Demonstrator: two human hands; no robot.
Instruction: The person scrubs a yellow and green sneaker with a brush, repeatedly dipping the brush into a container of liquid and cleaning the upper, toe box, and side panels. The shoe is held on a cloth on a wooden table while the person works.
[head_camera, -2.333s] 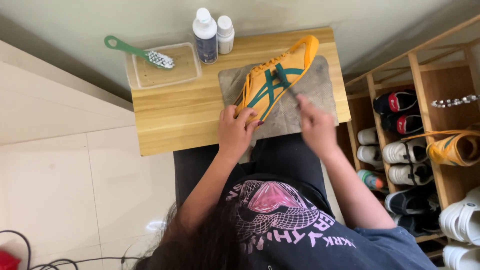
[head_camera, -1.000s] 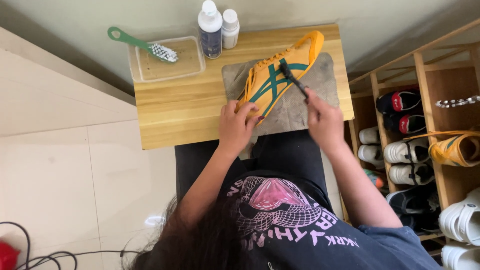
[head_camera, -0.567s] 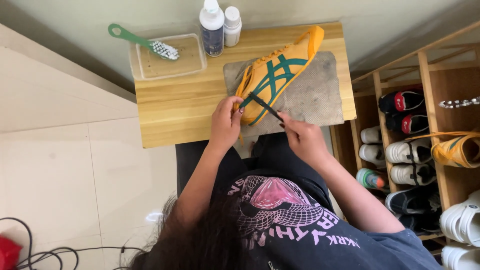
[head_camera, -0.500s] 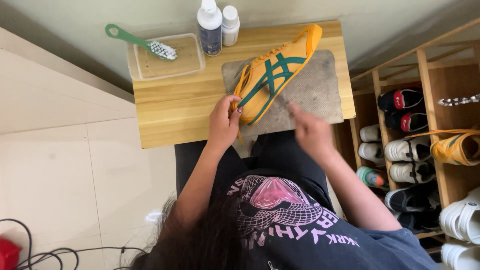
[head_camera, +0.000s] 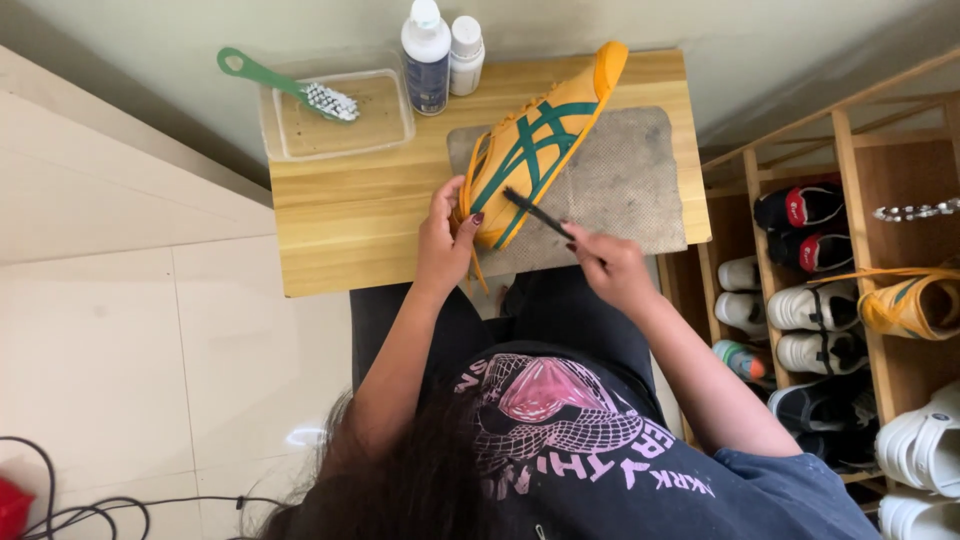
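Since half a second ago the brush (head_camera: 535, 211) has been brought back onto the shoe (head_camera: 530, 145), and the shoe's heel has been swung a little further up toward the far edge of the desk (head_camera: 350, 215).

The shoe, yellow with green stripes, is lain on its side on a grey mat (head_camera: 620, 180), its long axis set on a diagonal: toe near and to the left, heel far and to the right, reaching past the mat's far edge. The brush is laid across that axis near the toe, bristle end on the green stripe, handle running down and right into the right hand (head_camera: 610, 265), whose fingers are closed round it. The toe is gripped by the left hand (head_camera: 445, 235), fingers curled over its edge, thumb on the near side. Both hands are thus placed at the toe end, left of it and right of it, while the heel lies well apart from either.

Beyond the shoe, two bottles (head_camera: 440, 50) are stood at the desk's far edge, and a clear tray (head_camera: 335, 120) with a green brush (head_camera: 290, 88) across it is set to the left. A shoe rack (head_camera: 850, 270) is seen to the right.
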